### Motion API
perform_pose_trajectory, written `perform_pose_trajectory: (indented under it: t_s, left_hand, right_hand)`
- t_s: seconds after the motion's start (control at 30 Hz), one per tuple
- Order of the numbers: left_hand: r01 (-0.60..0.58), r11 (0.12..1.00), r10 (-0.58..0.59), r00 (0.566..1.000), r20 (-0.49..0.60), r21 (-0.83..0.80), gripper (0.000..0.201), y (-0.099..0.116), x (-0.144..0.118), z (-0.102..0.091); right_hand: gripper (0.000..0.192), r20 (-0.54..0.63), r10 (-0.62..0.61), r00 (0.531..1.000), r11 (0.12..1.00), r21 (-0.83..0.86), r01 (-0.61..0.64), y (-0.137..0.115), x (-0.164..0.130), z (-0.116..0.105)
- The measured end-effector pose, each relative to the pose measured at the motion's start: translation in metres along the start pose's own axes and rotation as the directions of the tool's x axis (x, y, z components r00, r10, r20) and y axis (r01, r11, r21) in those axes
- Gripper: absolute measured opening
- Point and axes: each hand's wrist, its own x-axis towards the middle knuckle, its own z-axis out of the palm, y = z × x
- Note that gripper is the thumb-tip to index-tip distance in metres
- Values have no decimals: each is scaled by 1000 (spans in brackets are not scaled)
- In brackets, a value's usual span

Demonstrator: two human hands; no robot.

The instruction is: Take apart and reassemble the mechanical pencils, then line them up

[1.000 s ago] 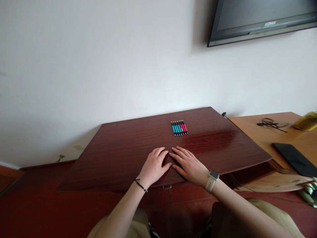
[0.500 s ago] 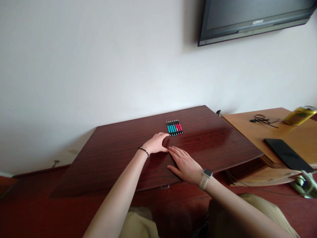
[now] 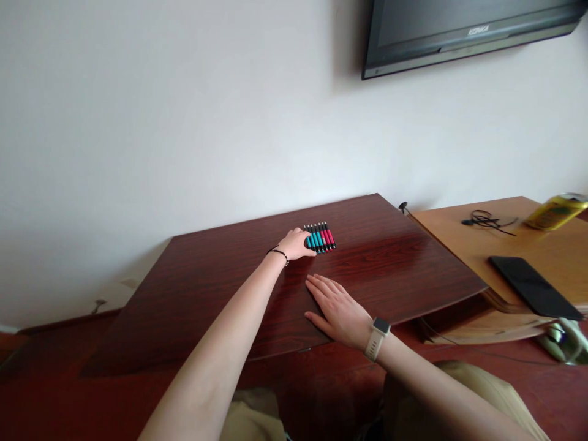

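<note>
A person's left hand (image 3: 296, 244) is reaching across the dark wooden bench (image 3: 229, 288), its curled fingers touching the near left end of a row of teal and red pens (image 3: 320, 237) lying side by side near the far edge. The right hand (image 3: 337, 307) is resting open, palm down, nearer the front edge.

Pens (image 3: 320, 237): one row on the dark tabletop (image 3: 220, 288), teal and red; about seven showed, the leftmost partly hidden by the left hand (image 3: 296, 244), so the count was not exact. Hands: two, left and right hand (image 3: 337, 308). Wristwatch (image 3: 378, 335): one. Wall screen (image 3: 463, 27): one. Black tablet (image 3: 533, 286): one. Cable (image 3: 487, 222): one. Yellow bottle (image 3: 558, 210): one.
</note>
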Motion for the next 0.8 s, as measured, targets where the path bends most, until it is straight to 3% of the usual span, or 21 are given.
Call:
perform_pose_trajectory:
  t_s: [0.37,0.57,0.8]
  left_hand:
    - [28,995,-39,993,114,95,65,7,0,-22]
    - [155,983,-153,988,-22,103,25,-9,-18,-15]
    - [402,908,-387,912,-133,115,28,-50,-60,-13]
  right_hand:
    - [66,-4,-7,1000,1000,16,7,0,-1,-1]
    - [62,6,-15,1000,1000,10,15,1,-1,-1]
    - [59,19,-19,1000,1000,1,19,2,-2,0]
